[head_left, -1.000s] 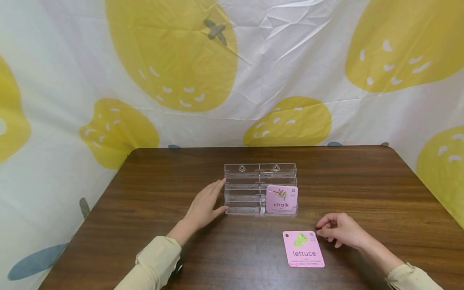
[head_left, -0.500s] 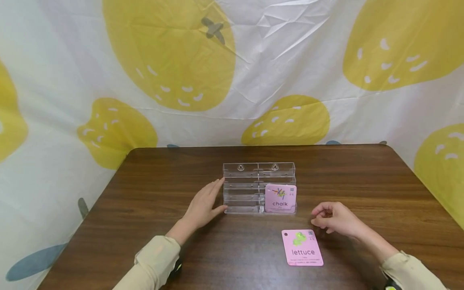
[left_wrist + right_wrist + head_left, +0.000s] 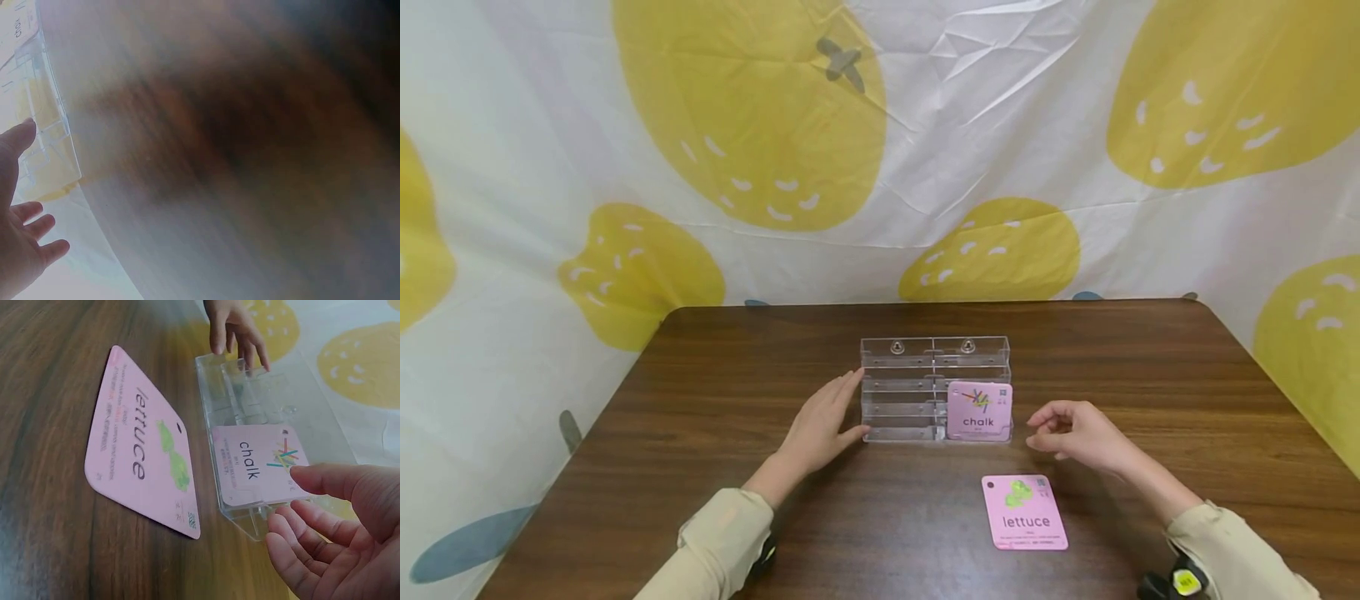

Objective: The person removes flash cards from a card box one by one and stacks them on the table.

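A clear plastic card holder [image 3: 898,400] with tiered pockets in two columns stands mid-table. My left hand [image 3: 822,423] rests along its left side, fingers and thumb extended; the left wrist view shows that hand [image 3: 22,234] at the frame edge. In the holder's front right pocket stands a pink flashcard reading "chalk" [image 3: 979,412]. Just right of it is my right hand [image 3: 1078,433], loosely curled and holding nothing, with a small gap to the holder in the head view. A pink "lettuce" flashcard [image 3: 1024,512] lies flat on the table in front; its corner hole shows [image 3: 179,428].
The brown wood-grain table [image 3: 737,350] has rounded back corners. Behind and beside it hangs a white cloth [image 3: 820,275] printed with yellow fruit. A dark wrist device [image 3: 1176,581] sits at my right sleeve.
My right hand has moved from beside the lettuce card up and left, toward the chalk card in the holder. The left hand, holder and both cards stay put.
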`<state>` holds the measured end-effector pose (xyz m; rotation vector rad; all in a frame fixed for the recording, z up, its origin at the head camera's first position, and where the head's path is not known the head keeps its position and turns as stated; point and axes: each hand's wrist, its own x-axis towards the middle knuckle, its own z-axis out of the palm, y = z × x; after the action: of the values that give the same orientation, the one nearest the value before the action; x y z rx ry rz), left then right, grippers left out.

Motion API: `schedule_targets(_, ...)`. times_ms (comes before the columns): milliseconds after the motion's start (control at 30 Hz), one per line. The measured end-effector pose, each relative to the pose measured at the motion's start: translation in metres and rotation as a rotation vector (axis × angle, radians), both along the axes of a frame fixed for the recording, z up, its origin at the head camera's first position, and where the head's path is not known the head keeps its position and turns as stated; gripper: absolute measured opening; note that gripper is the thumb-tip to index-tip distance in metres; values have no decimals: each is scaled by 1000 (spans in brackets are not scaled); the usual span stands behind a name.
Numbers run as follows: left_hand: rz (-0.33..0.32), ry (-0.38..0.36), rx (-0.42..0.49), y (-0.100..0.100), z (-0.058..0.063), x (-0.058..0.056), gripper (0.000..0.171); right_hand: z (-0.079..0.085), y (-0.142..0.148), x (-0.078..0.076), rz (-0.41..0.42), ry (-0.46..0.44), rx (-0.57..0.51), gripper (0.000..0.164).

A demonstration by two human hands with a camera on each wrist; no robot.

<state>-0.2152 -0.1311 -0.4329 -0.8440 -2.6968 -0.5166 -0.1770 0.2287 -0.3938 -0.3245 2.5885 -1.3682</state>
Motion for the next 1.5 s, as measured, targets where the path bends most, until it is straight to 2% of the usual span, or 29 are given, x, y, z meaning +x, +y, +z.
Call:
schedule_targets(633,17,-1,-17,-1,-2,0,80,2,-10,-15,-92,13,-75,37)
schedule_targets(1000,3,-5,-1,0,-2,0,79,-3,-18,-27,-190,19,-188,39)
schedule_targets(1200,-1,-7,4,0,-2,1,79,-7,-23,-30,-232,90,-227,37)
schedule_targets(1500,0,-2,0,0,-1,0,80,-14,-33,-33,-248,220,-187,25)
